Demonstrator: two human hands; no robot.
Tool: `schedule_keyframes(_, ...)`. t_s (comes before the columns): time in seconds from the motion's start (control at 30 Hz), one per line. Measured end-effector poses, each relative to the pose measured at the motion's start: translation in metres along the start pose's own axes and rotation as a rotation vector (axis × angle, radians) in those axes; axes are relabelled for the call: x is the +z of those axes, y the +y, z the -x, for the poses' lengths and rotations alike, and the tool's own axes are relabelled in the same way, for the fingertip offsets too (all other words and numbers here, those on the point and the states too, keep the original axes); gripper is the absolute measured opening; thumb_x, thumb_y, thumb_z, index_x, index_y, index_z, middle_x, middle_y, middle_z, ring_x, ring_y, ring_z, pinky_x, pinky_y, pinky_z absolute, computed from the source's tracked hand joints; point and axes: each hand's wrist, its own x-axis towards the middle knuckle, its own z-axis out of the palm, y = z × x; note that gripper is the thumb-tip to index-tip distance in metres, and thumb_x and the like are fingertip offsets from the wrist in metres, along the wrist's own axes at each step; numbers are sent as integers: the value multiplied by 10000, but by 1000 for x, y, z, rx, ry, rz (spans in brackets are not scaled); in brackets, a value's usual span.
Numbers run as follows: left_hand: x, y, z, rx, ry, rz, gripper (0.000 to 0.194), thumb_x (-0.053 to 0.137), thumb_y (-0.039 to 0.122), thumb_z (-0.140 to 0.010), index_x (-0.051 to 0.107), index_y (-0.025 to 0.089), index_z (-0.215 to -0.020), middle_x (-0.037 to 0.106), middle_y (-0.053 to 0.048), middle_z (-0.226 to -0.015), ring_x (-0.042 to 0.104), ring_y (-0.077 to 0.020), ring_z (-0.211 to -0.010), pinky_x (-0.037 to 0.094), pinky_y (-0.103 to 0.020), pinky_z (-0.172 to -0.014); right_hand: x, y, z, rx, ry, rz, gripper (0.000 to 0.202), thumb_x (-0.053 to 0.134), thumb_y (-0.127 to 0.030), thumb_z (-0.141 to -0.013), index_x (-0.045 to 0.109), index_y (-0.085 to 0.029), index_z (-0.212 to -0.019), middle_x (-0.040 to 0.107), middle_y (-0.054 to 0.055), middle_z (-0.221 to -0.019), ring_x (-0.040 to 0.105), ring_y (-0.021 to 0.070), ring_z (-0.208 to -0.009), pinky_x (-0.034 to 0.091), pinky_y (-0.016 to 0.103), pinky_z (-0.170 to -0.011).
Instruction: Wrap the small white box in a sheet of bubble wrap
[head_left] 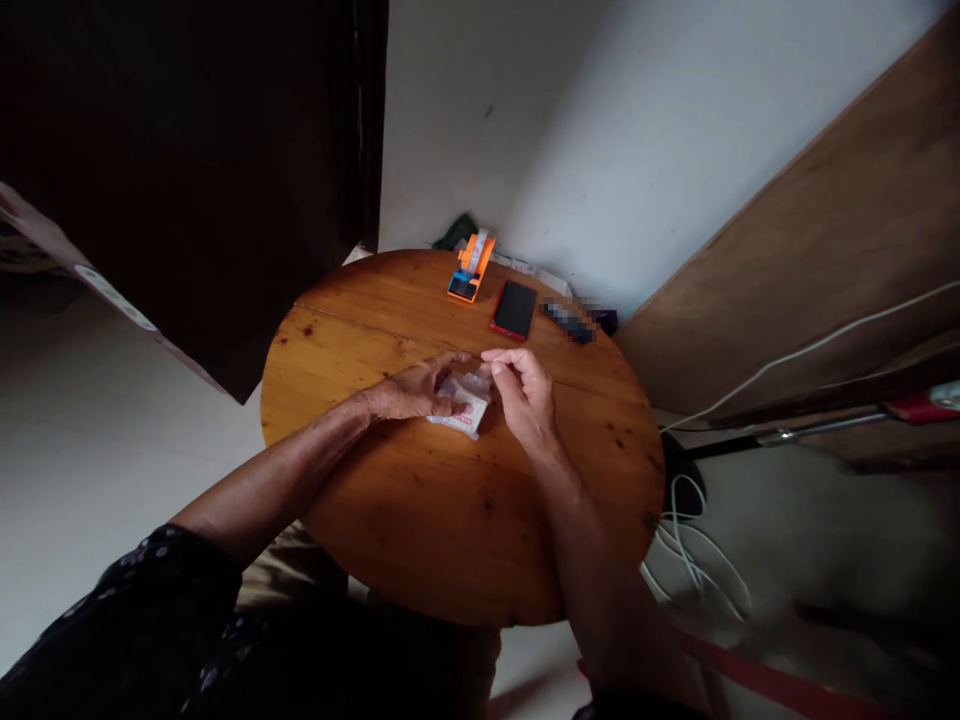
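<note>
Small packet (471, 414), clear film about it, sits on or just over the table (427, 500); opened or sealed, can't tell. Your left hand (409, 390) curls round it, holding; your right hand (529, 398) pinches near its edge, catch unclear.

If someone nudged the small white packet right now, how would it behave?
The white packet would likely slide rather than roll, given its boxy, flat-sided look. Its crinkled outer wrap seems floppy and might crumple. The left hand, with its thumb against the packet, would probably resist the push.
</note>
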Motion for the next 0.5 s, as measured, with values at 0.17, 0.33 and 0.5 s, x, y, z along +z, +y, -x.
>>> schedule_keyframes(0.17, 3, -8, -2, 10, -49, 85, 1025, 884, 250, -641, 346, 214, -1511, 571, -164, -1350, 589, -239, -1167, 449, -416, -1037, -4, 9, -6, 86, 113, -62, 205, 560, -436, -936, 577, -242, -874, 720, 20, -824, 681, 176, -777, 548, 346, -772)
schedule_keyframes(0.33, 2, -11, -3, -7, -64, 125, 1087, 863, 236, -651, 257, 189, -1552, 580, -171, -1330, 595, -237, -1163, 455, -392, -1019, -11, 17, -9, 247, 48, -234, 285, 645, -520, -859, 600, -256, -957, 732, 19, -825, 702, 197, -798, 568, 389, -805)
schedule_keyframes(0.5, 4, -4, -1, -8, -6, 37, 1071, 834, 228, -669, 237, 157, -1556, 641, -80, -1043, 608, -180, -922, 483, -340, -864, -13, 24, -6, 415, -184, -324, 482, 792, -465, -714, 645, -268, -1129, 766, 42, -972, 729, 238, -913, 580, 411, -823)
